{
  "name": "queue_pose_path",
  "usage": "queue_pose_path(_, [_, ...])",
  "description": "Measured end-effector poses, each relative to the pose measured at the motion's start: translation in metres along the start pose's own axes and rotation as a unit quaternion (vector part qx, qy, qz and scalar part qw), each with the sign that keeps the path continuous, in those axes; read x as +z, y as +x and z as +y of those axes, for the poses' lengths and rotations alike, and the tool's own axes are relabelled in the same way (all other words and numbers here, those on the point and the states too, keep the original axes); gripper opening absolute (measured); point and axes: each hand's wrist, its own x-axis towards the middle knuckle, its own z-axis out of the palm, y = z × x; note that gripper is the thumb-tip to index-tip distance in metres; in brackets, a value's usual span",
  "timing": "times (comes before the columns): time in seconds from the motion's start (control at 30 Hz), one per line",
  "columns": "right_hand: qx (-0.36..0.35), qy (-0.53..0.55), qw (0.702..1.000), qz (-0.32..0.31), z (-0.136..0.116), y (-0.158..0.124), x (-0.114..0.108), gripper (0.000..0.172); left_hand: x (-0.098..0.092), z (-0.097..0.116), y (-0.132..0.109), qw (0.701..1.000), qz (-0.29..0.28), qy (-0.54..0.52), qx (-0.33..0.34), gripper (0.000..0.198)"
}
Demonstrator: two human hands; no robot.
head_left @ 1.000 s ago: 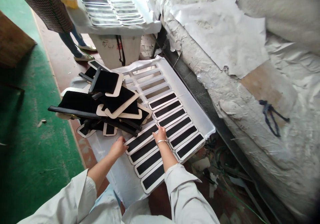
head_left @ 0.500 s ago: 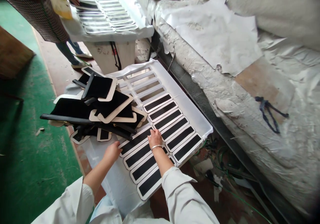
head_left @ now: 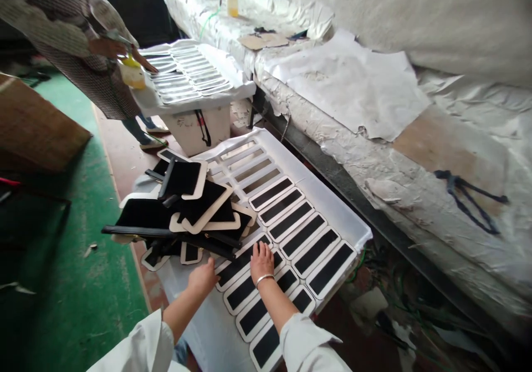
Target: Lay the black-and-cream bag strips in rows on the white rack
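On the low table lie two columns of flat black panels with white rounded borders. My left hand is at the left end of a panel, fingers curled and closed at its edge. My right hand lies over the right part of that panel, palm down, fingers stretched forward. Left of the columns is a loose pile of black pieces with cream edging and dark strips, close beyond my left hand. The undersides of both hands are hidden.
A co-worker holds a spray bottle with yellow liquid at a second table covered with panels. A long cloth-covered bench runs along the right. A brown wooden box stands on the green floor at left.
The view has tilted up, so the tables sit lower in the picture and more of the co-worker shows. My hands stay at the same panel, the right hand's fingers now stretched flatter.
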Motion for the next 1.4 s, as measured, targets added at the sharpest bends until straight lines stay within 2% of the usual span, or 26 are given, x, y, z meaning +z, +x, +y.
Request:
queue_pose_path(0.07, [0.012, 0.028, 0.999, 0.011, -0.012, 0.003, -0.006, 0.039, -0.001, -0.015, -0.005, 1.0, -0.003, 0.003, 0.025, 0.044])
queue_pose_path(0.17, [0.024, 0.081, 0.996, 0.038, -0.044, 0.014, -0.015, 0.033, -0.004, -0.05, -0.014, 0.994, -0.001, -0.034, 0.108, 0.038])
queue_pose_path(0.27, [0.053, 0.131, 0.987, 0.069, -0.097, 0.032, -0.015, 0.032, -0.028, -0.1, -0.019, 0.973, 0.013, -0.11, 0.201, 0.033])
queue_pose_path(0.33, [0.086, 0.157, 0.98, 0.081, -0.142, 0.052, -0.01, 0.032, -0.065, -0.139, -0.014, 0.955, 0.04, -0.15, 0.253, 0.03])
queue_pose_path(0.4, [0.126, 0.17, 0.973, 0.095, -0.187, 0.077, -0.002, 0.036, -0.114, -0.183, -0.001, 0.939, 0.094, -0.179, 0.278, 0.03])
queue_pose_path(0.53, [0.218, 0.164, 0.954, 0.125, -0.254, 0.125, 0.004, 0.046, -0.223, -0.268, 0.044, 0.926, 0.222, -0.219, 0.212, 0.04])
queue_pose_path(0.6, [0.247, 0.157, 0.947, 0.134, -0.273, 0.142, -0.002, 0.05, -0.264, -0.295, 0.072, 0.925, 0.242, -0.226, 0.187, 0.044])
queue_pose_path(0.63, [0.254, 0.155, 0.945, 0.137, -0.28, 0.149, -0.006, 0.051, -0.28, -0.302, 0.088, 0.927, 0.239, -0.227, 0.181, 0.044])
queue_pose_path(0.67, [0.255, 0.154, 0.944, 0.14, -0.286, 0.156, -0.011, 0.049, -0.292, -0.304, 0.103, 0.929, 0.234, -0.226, 0.176, 0.045])
queue_pose_path(0.73, [0.254, 0.163, 0.944, 0.135, -0.295, 0.17, -0.019, 0.045, -0.307, -0.296, 0.132, 0.934, 0.23, -0.205, 0.181, 0.044])
queue_pose_path(0.83, [0.254, 0.208, 0.94, 0.088, -0.309, 0.194, -0.02, 0.038, -0.315, -0.262, 0.164, 0.941, 0.242, -0.141, 0.191, 0.046])
queue_pose_path(0.87, [0.255, 0.231, 0.937, 0.062, -0.314, 0.201, -0.018, 0.033, -0.316, -0.249, 0.171, 0.948, 0.222, -0.129, 0.189, 0.048])
queue_pose_path(0.97, [0.248, 0.313, 0.917, -0.008, -0.321, 0.212, -0.011, 0.017, -0.321, -0.221, 0.183, 0.966, 0.119, -0.131, 0.187, 0.046])
queue_pose_path(1.0, [0.243, 0.339, 0.909, -0.017, -0.319, 0.211, -0.01, 0.013, -0.325, -0.217, 0.186, 0.966, 0.114, -0.129, 0.195, 0.045])
queue_pose_path(1.03, [0.239, 0.361, 0.901, -0.018, -0.315, 0.208, -0.011, 0.011, -0.329, -0.214, 0.191, 0.962, 0.134, -0.119, 0.207, 0.044])
queue_pose_path(1.13, [0.227, 0.392, 0.892, 0.017, -0.289, 0.188, -0.021, 0.008, -0.349, -0.213, 0.21, 0.942, 0.243, -0.041, 0.229, 0.046])
queue_pose_path(1.2, [0.215, 0.389, 0.894, 0.057, -0.268, 0.172, -0.032, 0.007, -0.364, -0.206, 0.223, 0.938, 0.259, 0.001, 0.23, 0.046])
queue_pose_path(1.27, [0.195, 0.372, 0.903, 0.095, -0.254, 0.159, -0.045, 0.008, -0.376, -0.187, 0.228, 0.946, 0.215, -0.02, 0.241, 0.042])
queue_pose_path(1.3, [0.182, 0.36, 0.908, 0.11, -0.25, 0.154, -0.052, 0.008, -0.379, -0.173, 0.227, 0.951, 0.172, -0.061, 0.248, 0.042])
queue_pose_path(1.37, [0.159, 0.339, 0.918, 0.13, -0.25, 0.15, -0.066, 0.008, -0.383, -0.143, 0.22, 0.95, 0.04, -0.197, 0.238, 0.046])
queue_pose_path(1.4, [0.142, 0.329, 0.924, 0.137, -0.253, 0.149, -0.073, 0.007, -0.384, -0.128, 0.216, 0.932, -0.042, -0.295, 0.206, 0.052])
